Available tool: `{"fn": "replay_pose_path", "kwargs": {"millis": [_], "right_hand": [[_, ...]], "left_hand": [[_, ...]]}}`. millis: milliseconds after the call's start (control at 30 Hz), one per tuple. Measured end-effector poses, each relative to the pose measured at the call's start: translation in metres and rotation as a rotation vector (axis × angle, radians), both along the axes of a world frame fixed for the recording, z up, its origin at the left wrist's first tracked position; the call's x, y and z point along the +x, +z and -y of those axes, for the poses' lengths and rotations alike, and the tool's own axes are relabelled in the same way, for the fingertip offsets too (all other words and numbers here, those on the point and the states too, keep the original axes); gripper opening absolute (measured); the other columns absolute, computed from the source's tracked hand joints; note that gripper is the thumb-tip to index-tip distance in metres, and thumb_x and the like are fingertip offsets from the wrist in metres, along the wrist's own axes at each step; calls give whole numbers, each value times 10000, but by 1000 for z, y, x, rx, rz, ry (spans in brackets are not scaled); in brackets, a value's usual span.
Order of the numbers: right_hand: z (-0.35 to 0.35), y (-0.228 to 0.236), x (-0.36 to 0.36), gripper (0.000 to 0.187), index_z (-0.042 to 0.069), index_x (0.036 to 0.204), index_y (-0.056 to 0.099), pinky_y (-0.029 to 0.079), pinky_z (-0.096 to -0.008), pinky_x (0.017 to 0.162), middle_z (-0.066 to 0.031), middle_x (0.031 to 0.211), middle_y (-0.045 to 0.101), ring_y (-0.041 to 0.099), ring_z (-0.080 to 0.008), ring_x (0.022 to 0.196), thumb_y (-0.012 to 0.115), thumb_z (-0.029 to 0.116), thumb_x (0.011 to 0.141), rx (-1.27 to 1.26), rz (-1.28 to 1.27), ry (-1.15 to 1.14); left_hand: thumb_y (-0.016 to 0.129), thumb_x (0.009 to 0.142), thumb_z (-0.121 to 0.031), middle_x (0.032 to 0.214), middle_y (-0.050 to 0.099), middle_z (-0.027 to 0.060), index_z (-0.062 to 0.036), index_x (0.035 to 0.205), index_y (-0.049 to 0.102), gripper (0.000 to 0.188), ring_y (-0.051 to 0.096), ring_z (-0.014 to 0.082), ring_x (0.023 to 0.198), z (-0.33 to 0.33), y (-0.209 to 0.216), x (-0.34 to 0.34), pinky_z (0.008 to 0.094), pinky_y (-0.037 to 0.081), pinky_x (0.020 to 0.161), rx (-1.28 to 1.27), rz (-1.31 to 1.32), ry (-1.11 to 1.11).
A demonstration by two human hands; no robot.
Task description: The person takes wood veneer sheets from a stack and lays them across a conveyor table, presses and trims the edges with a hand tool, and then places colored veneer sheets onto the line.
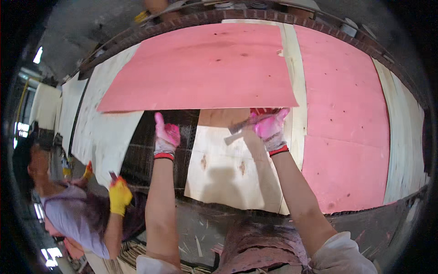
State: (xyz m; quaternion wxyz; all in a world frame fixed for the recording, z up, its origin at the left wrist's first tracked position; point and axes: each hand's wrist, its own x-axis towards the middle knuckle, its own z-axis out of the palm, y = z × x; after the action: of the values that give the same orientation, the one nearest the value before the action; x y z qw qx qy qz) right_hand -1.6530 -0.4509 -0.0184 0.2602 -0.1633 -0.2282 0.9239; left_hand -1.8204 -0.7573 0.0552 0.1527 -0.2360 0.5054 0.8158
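Observation:
A large pink-stained wood veneer sheet [200, 68] spans the far side of the work surface, its near edge raised in front of my hands. My left hand [166, 136], in a white glove stained pink, is just below that edge; its thumb points up, apart from half-curled fingers, and nothing shows in it. My right hand [270, 128], gloved alike, is at the edge's right end. It grips a flat-bladed tool [235, 133], blurred, which points left; some fingers are hidden near the sheet. Beneath lies a pale veneer piece [228, 169] with knots, beside a dark gap [153, 146].
Another pink sheet [344, 123] lies to the right, with pale strips [406, 137] beyond it. Pale veneer [102, 123] lies to the left. A co-worker [77, 205] with yellow gloves [120, 196] stands close at my left, holding a small dark tool. A brick edge [200, 17] runs along the back.

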Motion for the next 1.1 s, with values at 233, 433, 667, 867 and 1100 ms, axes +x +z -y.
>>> {"fn": "replay_pose_path", "kwargs": {"millis": [233,433,667,867,1100], "right_hand": [[-23,125,-56,376,131,1090,550,465,-392,793,-42,1046,588,570,-199,962,650,397,843,231,316,-34],[-69,130,-101,224,122,954,594,471,-314,638,-2,842,601,585,-164,770,689,285,834,79,381,-164],[-44,139,-69,350,150,972,533,418,-310,603,3,833,491,474,-150,685,683,425,816,-74,321,-157],[-81,133,-21,377,174,1011,526,409,-323,598,-1,831,476,460,-170,680,685,448,806,-346,162,-224],[-82,88,1,144,99,971,567,514,-358,627,-49,947,632,614,-209,799,585,189,861,-277,257,-285]], "left_hand": [[678,686,-656,1025,616,51,-64,1076,568,718,622,204,823,-28,36,-92,255,539,615,243,5,-108],[673,644,-700,1087,576,84,-148,1186,543,785,609,207,776,-9,4,-164,270,526,582,166,311,-201],[669,580,-745,1067,562,142,-64,1244,425,982,555,282,921,35,-26,-203,360,546,679,-117,212,-35],[512,766,-691,1131,567,137,-71,1190,510,751,546,298,1012,-67,32,-165,471,498,865,463,-66,-85],[598,837,-179,918,606,46,-74,1019,605,211,566,136,751,-57,53,-258,251,463,582,-434,-451,-384]]}}
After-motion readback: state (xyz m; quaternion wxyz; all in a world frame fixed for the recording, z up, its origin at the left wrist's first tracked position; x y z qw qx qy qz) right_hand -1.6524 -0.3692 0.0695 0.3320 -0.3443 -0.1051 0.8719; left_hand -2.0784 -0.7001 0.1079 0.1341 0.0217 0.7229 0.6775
